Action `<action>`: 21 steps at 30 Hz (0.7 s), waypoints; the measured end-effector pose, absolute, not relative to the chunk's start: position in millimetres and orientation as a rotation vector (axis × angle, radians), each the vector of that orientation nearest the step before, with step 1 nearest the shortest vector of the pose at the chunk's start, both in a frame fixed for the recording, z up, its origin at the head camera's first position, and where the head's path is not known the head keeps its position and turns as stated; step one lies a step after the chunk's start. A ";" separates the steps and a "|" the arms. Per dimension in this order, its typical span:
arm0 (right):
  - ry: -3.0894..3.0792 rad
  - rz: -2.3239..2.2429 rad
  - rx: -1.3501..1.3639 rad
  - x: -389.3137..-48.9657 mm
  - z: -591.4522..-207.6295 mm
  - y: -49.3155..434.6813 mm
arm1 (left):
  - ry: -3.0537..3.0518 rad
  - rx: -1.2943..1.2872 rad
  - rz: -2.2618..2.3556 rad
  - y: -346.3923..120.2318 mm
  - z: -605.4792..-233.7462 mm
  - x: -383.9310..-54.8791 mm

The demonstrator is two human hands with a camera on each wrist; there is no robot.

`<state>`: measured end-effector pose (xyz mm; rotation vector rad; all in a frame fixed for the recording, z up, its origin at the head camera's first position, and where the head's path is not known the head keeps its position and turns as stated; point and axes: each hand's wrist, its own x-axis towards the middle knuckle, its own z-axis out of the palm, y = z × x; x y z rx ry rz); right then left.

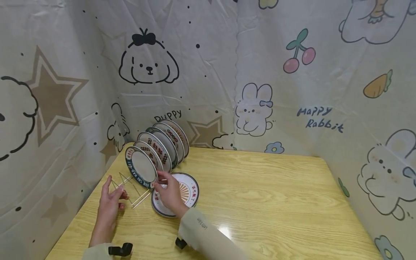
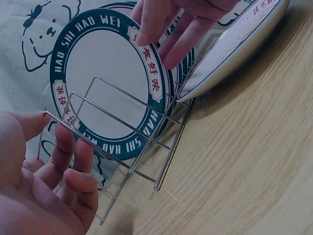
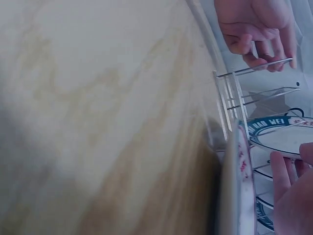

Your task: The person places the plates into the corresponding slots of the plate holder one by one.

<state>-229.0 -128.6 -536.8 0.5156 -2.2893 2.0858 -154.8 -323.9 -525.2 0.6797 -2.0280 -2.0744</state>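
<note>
A wire dish rack (image 1: 139, 198) stands at the table's left, with several plates leaning in a row in it. My left hand (image 1: 109, 202) pinches the rack's near end wire between thumb and fingers, plainest in the left wrist view (image 2: 58, 171). My right hand (image 1: 170, 193) grips the right edge of the frontmost plate (image 1: 141, 167), white with a dark green lettered rim. That plate (image 2: 107, 73) stands tilted in the rack's slots. Under my right hand lies another plate (image 1: 192, 186), white with an orange ray pattern and red characters, close against the rack.
Behind the held plate, several more patterned plates (image 1: 165, 139) lean toward the back curtain. The wood-grain table (image 1: 266, 202) extends to the right. Printed cloth (image 1: 208, 72) walls in the back and both sides.
</note>
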 end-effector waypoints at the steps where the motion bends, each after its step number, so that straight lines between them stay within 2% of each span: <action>1: -2.298 2.069 0.491 -228.7 -538.7 -130.3 | -2.030 0.683 -2.070 -324.1 -525.3 -155.1; 21: -2.328 2.063 0.491 -228.5 -539.1 -132.0 | -2.069 0.691 -2.001 -322.4 -526.4 -155.5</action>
